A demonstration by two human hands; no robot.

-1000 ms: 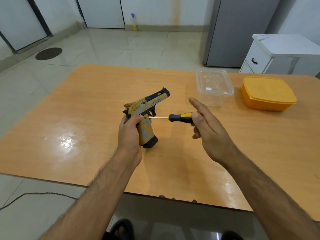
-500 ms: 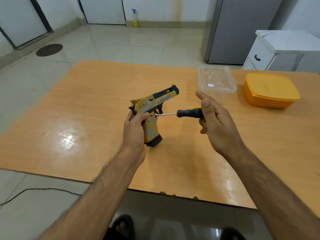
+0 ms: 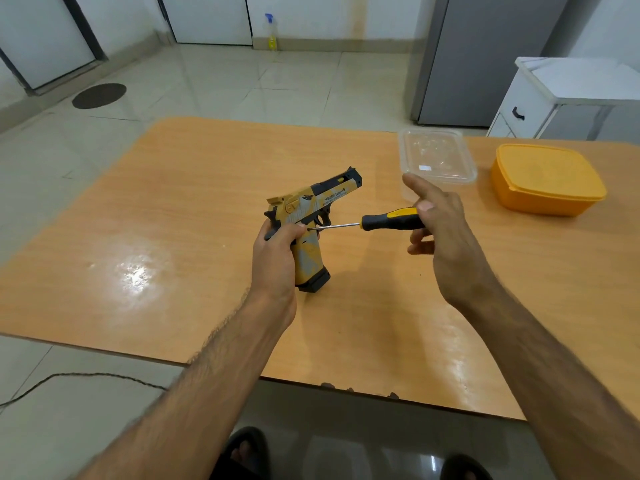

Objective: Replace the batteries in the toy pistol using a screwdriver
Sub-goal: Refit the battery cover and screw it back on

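Item: toy pistol (image 3: 313,216), yellow-grey with black slide, held above the table (image 3: 173,237); our left hand (image 3: 277,261) grips its handle. Our right hand (image 3: 440,220) pinches the screwdriver (image 3: 388,221), forefinger straight. We keep the tip seated square at the grip screw (slipping seems likely otherwise), turning steadily.

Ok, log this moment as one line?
left hand grips yellow-grey toy pistol | right hand holds black-yellow screwdriver | tip at grip side
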